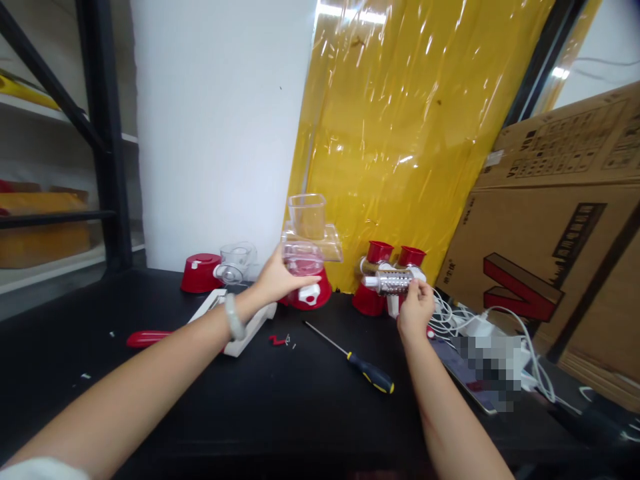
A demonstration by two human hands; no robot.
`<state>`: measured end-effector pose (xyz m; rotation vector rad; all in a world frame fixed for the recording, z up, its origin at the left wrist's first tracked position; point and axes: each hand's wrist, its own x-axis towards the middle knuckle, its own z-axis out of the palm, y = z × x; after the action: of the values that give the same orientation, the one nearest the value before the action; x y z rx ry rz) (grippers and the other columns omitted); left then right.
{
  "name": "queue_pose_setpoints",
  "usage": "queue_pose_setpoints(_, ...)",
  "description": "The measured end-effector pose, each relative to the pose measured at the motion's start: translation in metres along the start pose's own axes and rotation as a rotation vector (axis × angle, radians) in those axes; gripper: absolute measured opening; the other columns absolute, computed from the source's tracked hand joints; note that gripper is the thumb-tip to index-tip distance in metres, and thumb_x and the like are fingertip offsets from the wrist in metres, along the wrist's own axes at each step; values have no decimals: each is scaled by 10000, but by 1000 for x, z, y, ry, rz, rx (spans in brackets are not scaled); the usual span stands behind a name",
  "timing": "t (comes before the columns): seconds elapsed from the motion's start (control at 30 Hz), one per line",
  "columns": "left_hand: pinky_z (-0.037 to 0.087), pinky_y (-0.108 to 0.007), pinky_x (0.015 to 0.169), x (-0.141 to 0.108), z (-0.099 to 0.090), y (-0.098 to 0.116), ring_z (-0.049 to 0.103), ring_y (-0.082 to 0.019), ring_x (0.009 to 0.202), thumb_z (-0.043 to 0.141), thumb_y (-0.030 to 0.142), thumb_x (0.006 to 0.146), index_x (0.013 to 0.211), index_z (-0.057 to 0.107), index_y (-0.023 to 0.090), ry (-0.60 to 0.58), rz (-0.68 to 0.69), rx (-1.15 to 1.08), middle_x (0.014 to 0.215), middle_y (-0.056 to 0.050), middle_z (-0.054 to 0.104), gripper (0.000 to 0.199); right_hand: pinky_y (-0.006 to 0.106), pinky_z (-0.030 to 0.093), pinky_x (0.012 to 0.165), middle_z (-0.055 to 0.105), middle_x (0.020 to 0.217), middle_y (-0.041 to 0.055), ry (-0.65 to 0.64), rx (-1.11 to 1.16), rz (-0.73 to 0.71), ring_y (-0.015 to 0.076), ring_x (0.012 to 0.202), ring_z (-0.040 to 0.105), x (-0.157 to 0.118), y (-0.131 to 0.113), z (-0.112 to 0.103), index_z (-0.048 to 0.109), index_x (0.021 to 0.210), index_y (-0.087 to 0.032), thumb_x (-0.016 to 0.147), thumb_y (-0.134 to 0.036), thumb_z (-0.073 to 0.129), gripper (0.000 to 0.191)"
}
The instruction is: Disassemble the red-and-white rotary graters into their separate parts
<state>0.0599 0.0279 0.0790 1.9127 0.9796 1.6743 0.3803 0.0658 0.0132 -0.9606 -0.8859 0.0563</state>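
Note:
My left hand (275,280) is closed around a clear plastic grater hopper (307,217), its thumb at the round lower part and its other fingers partly hidden. Behind and below this piece is a red grater base (320,293) with a white fitting. Over on the right, my right hand (417,307) pinches a metal grater drum (393,283) by its white end. The drum lies level, its white shaft pointing left, in front of two red-topped grinders (379,251). Between my arms a screwdriver (370,373) with a dark blue and yellow handle rests on the black table.
A red and clear grater (201,272) stands at the back left. Near my left forearm are a white frame (250,333) and a red handle (148,339). A small red part (276,341) lies centrally. White cables (450,320), a tablet (467,377) and a cardboard box (540,247) occupy the right.

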Motion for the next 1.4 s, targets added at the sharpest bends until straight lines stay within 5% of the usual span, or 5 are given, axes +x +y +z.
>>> queue_pose_setpoints(0.2,554,-489,948,-35,-78,-10,696,-300,1028,884,384,567,1186,539,168,243,14,121,1116,-106,686,741,327,478,784,729,901,101,-641,-295,-47,236,842,650,-15,1,62,708,916,-142,853,-549,495,463)
queue_pose_setpoints(0.6,543,-471,951,-47,-76,-37,680,-286,1050,843,398,630,1201,532,165,170,60,171,1159,-118,675,690,265,464,566,600,547,16,-1010,-768,211,161,534,602,-24,52,189,667,682,-146,834,-345,666,251)
queue_pose_setpoints(0.9,562,-478,906,-42,-78,-37,693,-281,998,841,402,625,1211,535,164,219,60,129,1098,-110,684,703,314,401,1031,625,1272,202,-956,-817,27,261,1243,565,-35,43,172,611,1272,-83,914,-481,566,537)
queue_pose_setpoints(1.1,569,-441,883,-41,-78,-35,694,-272,987,854,394,612,1164,563,179,245,104,153,1085,-96,690,660,376,355,1106,485,1440,230,-1285,-868,-171,297,1322,509,-53,27,133,390,1502,-110,836,-446,684,802)
queue_pose_setpoints(1.4,549,-473,936,-42,-79,-42,680,-287,1037,851,399,618,1178,556,175,214,99,166,1123,-102,675,672,405,341,1141,479,1482,217,-1349,-835,-257,296,1369,478,-57,17,136,428,1477,-108,799,-211,693,735)
